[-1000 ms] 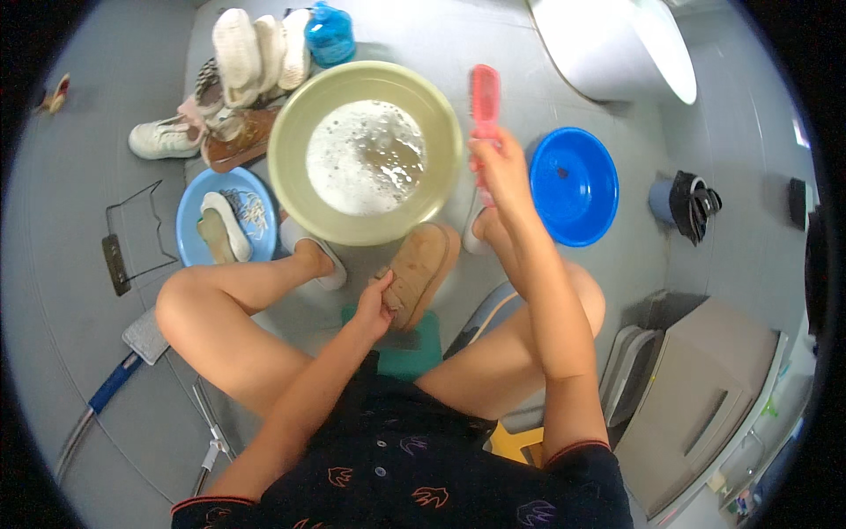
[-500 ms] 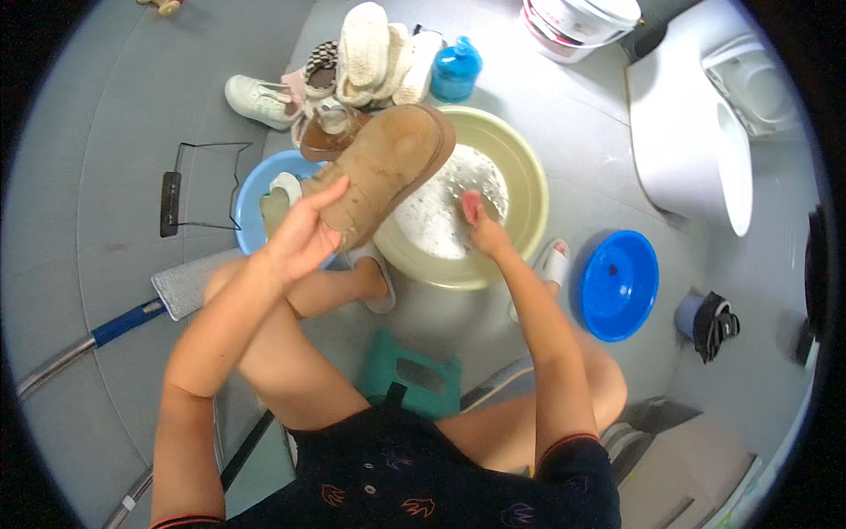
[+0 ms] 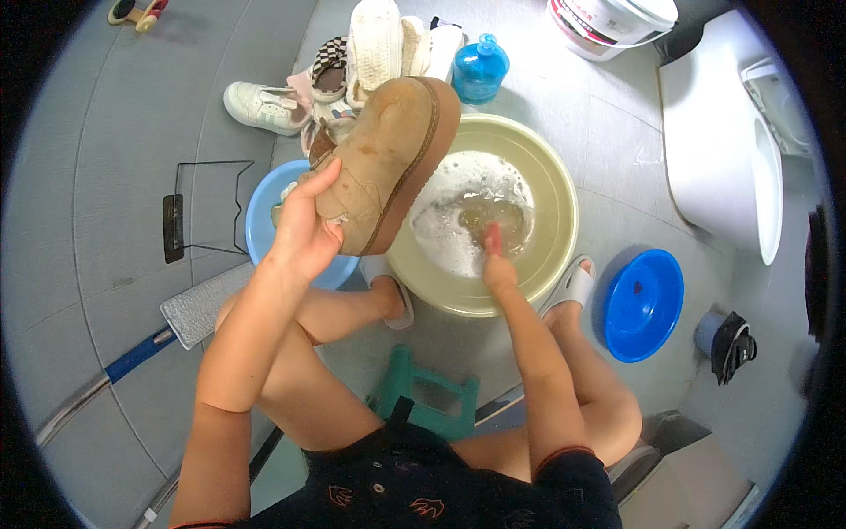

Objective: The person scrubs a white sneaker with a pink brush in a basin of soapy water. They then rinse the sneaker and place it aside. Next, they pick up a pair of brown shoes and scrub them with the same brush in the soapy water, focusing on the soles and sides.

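My left hand point(image 3: 304, 225) grips a tan suede ankle boot point(image 3: 383, 154) by its shaft, thumb across the upper. The boot is raised and tilted, its toe pointing up and right and its thick sole facing right. Damp dark patches mark the suede. My right hand point(image 3: 500, 269) reaches into a large olive-yellow basin point(image 3: 564, 189) of foamy, cloudy water point(image 3: 449, 234). Something pinkish-red point(image 3: 493, 236) shows at its fingertips, too blurred by water and motion to name.
Behind the basin stand a blue bottle point(image 3: 480, 70), several shoes point(image 3: 377, 48) and a white bucket point(image 3: 599, 31). A light-blue basin point(image 3: 260, 216) sits left, partly under the boot; a dark-blue basin point(image 3: 643, 304) lies right. A mop point(image 3: 203, 304), a green stool point(image 3: 432, 406) and a toilet point(image 3: 723, 150) are nearby.
My right hand has dipped lower into the water, so the pinkish thing is now mostly hidden and the foam has parted. The boot has turned, showing more of its sole. The view has shifted slightly.
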`<state>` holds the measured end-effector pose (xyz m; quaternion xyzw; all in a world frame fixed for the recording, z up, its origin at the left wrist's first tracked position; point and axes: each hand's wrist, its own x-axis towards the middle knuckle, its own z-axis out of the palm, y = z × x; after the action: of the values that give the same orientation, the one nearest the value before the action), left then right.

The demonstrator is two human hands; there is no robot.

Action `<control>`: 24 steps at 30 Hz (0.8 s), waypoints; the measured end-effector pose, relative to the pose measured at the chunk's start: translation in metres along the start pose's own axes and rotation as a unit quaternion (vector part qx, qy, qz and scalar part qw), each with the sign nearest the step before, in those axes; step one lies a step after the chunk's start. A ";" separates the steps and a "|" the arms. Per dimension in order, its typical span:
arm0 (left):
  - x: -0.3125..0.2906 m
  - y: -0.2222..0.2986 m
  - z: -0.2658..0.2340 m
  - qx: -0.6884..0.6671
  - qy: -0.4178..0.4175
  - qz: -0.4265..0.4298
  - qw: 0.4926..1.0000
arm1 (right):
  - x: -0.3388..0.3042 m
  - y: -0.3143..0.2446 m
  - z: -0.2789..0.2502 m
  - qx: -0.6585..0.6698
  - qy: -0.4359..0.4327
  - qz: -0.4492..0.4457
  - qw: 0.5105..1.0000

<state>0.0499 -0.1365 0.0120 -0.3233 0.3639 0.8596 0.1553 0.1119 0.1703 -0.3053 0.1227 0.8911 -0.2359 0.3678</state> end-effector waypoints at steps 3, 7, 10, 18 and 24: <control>-0.007 0.000 0.012 -0.004 0.008 -0.006 1.000 | -0.041 -0.016 -0.034 0.036 0.028 -0.080 0.996; -0.010 -0.011 0.022 -0.009 0.010 -0.011 1.000 | -0.119 -0.052 -0.110 0.161 0.143 -0.295 0.931; -0.010 -0.025 0.032 -0.003 0.007 -0.017 1.000 | -0.195 -0.102 -0.169 0.215 0.120 -0.278 0.929; -0.024 -0.085 0.070 0.070 -0.105 0.018 0.992 | -0.229 -0.121 -0.229 0.126 0.228 -0.309 0.915; -0.020 -0.094 0.082 0.120 -0.092 0.040 0.988 | -0.248 -0.114 -0.205 0.119 0.235 -0.320 0.910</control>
<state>0.0761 -0.0129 0.0192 -0.2076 0.4609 0.8413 0.1914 0.1181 0.1659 0.0364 -0.0740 0.9086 -0.4095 0.0353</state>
